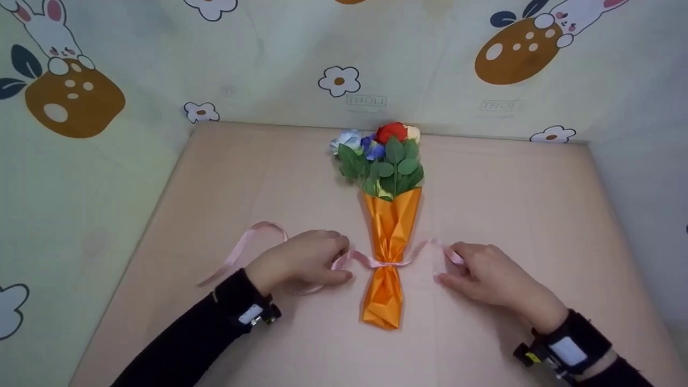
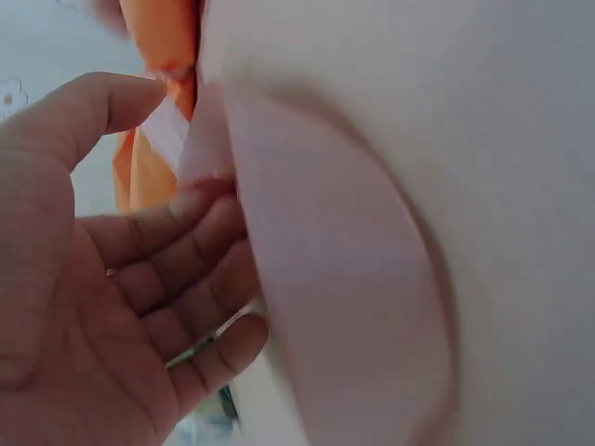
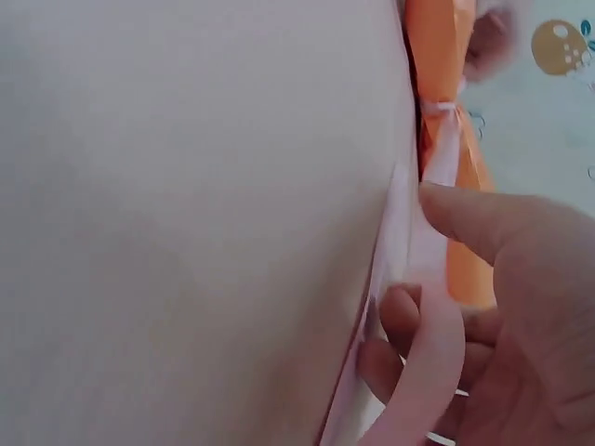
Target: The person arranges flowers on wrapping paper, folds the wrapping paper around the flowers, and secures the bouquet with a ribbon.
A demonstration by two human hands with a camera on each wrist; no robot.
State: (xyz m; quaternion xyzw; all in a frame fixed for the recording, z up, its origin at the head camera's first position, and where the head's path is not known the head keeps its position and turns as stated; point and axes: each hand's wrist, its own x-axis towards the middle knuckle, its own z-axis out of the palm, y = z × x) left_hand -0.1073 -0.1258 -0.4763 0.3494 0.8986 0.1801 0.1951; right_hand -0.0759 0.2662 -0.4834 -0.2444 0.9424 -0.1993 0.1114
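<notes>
An orange-wrapped bouquet (image 1: 388,226) of artificial flowers lies on the table, its red, blue and pale blooms at the far end. Around its gathered waist runs a pink ribbon (image 1: 365,259), its two sides slack. My left hand (image 1: 314,258) is left of the waist; in the left wrist view the ribbon (image 2: 325,260) passes by the fingertips, with the thumb apart from them. On the other side is my right hand (image 1: 484,271), thumb and fingers parted. In the right wrist view the ribbon (image 3: 435,344) lies across its loosely bent fingers.
A long tail of the ribbon loops out on the table (image 1: 242,338) left of and beyond the left hand. Behind the table hangs a pale backdrop (image 1: 269,70) printed with rabbits, flowers and brown fruit. Both wrists wear black straps with small devices.
</notes>
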